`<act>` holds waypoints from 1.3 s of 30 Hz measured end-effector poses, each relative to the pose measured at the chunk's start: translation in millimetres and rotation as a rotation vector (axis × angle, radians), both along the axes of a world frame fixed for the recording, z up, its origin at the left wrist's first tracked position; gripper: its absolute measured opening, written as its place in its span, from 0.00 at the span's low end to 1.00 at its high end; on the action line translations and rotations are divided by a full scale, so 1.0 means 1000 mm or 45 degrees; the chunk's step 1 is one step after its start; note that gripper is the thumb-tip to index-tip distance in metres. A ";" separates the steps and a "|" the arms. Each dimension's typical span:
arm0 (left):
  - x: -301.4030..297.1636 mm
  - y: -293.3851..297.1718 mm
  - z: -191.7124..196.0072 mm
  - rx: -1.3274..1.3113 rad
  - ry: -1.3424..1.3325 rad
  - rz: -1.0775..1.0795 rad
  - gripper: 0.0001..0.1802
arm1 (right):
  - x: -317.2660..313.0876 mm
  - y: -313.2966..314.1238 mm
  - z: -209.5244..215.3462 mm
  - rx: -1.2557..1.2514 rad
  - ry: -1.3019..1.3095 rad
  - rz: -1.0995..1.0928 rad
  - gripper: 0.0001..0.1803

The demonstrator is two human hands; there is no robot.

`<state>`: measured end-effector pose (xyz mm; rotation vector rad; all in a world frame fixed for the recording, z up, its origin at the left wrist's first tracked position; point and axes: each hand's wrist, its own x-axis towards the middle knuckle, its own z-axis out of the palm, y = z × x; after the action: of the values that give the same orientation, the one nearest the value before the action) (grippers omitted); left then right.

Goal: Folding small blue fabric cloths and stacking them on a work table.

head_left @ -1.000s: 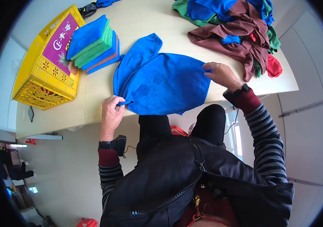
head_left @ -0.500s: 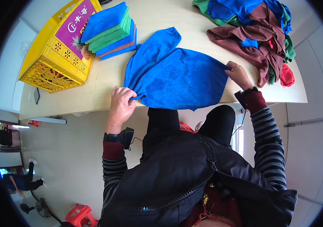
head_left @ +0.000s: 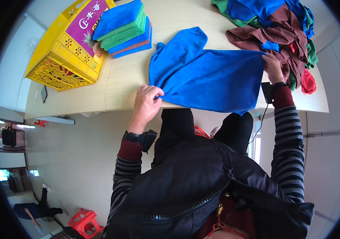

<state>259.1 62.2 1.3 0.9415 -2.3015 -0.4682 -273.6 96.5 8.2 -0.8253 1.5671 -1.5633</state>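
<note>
A blue cloth towel (head_left: 213,79) lies partly spread on the table in front of me, its near edge hanging a little over the table's front edge. Its far left part is rumpled and folded over. My left hand (head_left: 146,101) pinches the towel's near left corner. At the right, my right hand (head_left: 272,67) grips the far right corner, pulling the cloth taut between both hands. A stack of folded towels (head_left: 124,30) in blue, green and brown sits beyond my left hand. To the right of the towel rises a loose heap of towels (head_left: 275,36) in brown, blue, green and red.
A yellow plastic crate (head_left: 68,55) with a purple label stands at the table's left. Near it lies a dark flat object (head_left: 44,94). On the floor are a red stool (head_left: 85,223) and, farther left, another person (head_left: 38,210). White cabinets (head_left: 333,167) line the right side.
Both hands have moved to the right in the picture. My right hand has drawn the towel's corner outward and upward, stretching the cloth wider and flatter.
</note>
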 end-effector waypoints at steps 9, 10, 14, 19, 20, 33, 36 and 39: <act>-0.002 -0.001 0.016 0.049 0.098 -0.094 0.04 | 0.158 0.055 0.031 -0.179 0.920 0.471 0.07; -0.002 -0.005 0.017 0.146 0.151 -0.088 0.04 | 0.182 0.070 0.029 -0.119 0.968 0.565 0.05; -0.004 -0.054 0.005 0.408 0.230 0.253 0.07 | 0.224 0.115 0.012 -0.310 1.306 0.432 0.04; -0.022 -0.124 -0.007 -0.030 0.028 0.496 0.11 | 0.201 0.163 -0.056 -0.082 0.471 -0.053 0.04; -0.030 -0.133 -0.007 -0.124 0.000 0.493 0.12 | 0.186 0.176 -0.062 0.057 0.250 -0.114 0.04; 0.008 -0.149 -0.060 0.703 0.876 0.415 0.13 | 0.159 0.172 -0.105 0.191 -0.507 0.055 0.15; 0.067 -0.123 -0.062 0.777 0.924 0.510 0.16 | 0.168 0.181 -0.091 0.169 -0.576 0.121 0.16; 0.106 -0.110 -0.068 0.559 0.714 0.543 0.19 | 0.169 0.194 -0.082 0.186 -0.570 0.115 0.14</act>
<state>364.8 -47.9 -66.8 1.2744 -1.4705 -0.9319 -105.0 290.7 -73.4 -0.4210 1.2792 -1.4280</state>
